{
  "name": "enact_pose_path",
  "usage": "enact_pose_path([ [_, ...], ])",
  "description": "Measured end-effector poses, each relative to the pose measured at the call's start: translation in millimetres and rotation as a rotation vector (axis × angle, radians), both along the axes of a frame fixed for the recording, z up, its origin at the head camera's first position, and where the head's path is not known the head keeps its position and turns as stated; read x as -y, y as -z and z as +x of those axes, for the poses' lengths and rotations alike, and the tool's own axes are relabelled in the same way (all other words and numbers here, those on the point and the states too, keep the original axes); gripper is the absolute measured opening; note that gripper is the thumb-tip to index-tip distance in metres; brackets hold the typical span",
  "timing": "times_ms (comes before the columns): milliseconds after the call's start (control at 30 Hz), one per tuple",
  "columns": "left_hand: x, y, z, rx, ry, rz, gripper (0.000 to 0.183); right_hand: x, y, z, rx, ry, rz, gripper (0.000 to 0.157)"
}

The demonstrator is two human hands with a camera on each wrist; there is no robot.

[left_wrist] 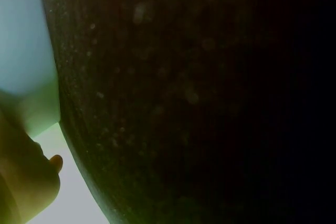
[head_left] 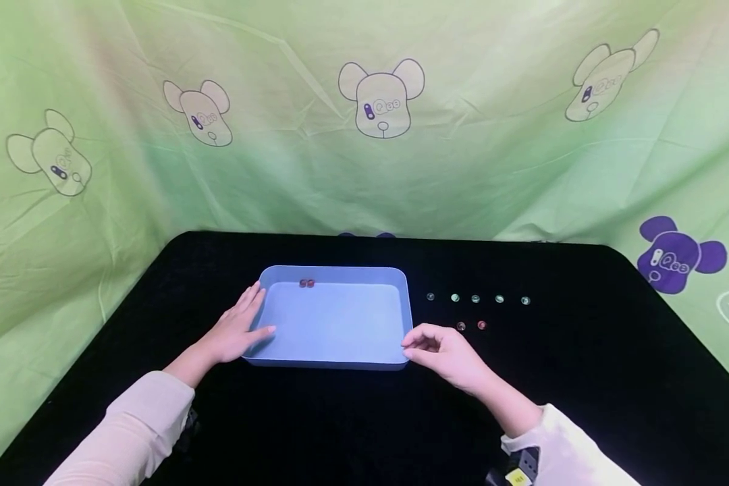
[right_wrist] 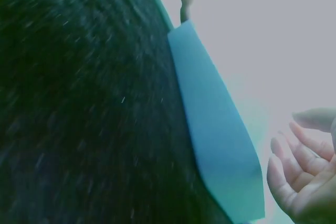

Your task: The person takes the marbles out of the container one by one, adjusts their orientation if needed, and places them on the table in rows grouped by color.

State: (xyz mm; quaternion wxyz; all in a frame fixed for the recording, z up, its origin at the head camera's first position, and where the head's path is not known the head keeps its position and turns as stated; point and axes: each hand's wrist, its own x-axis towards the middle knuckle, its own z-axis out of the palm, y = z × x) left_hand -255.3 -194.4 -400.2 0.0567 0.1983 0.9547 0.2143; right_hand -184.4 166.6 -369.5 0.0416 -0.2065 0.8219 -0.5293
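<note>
My left hand (head_left: 235, 332) rests with straight, spread fingers on the left side of a shallow blue tray (head_left: 334, 364), its thumb reaching over the rim. In the left wrist view part of that hand (left_wrist: 29, 177) shows at the lower left beside the tray wall. Two small reddish round pieces (head_left: 306, 283), glassy like marbles, lie side by side at the tray's far left. My right hand (head_left: 446, 354) hovers by the tray's near right corner. Its fingers (right_wrist: 296, 166) are loosely bent, thumb apart from them, and nothing shows between them in the right wrist view.
Right of the tray, several small glassy round pieces (head_left: 476, 298) form a row on the black cloth (head_left: 352, 418). Nearer to me lie two more, one dark (head_left: 461, 326) and one red (head_left: 482, 325). A green printed curtain (head_left: 279, 182) hangs behind the table.
</note>
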Motion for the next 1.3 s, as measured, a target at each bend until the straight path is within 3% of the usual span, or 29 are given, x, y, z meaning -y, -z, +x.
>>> enact_pose_path([
  [533, -2, 0.5, 1.3, 0.009, 0.003, 0.006, 0.075, 54, -12.2, -24.5, 0.07, -0.069, -0.042, 0.02],
  [900, 0, -1.2, 0.4, 0.015, 0.0, -0.002, 0.075, 85, -20.6, -57.3, 0.13, -0.095, -0.12, 0.019],
  [1300, -1, -2.4, -0.8, 0.023, -0.002, 0.006, 0.075, 110, -25.5, -95.1, 0.132, -0.038, -0.111, 0.013],
])
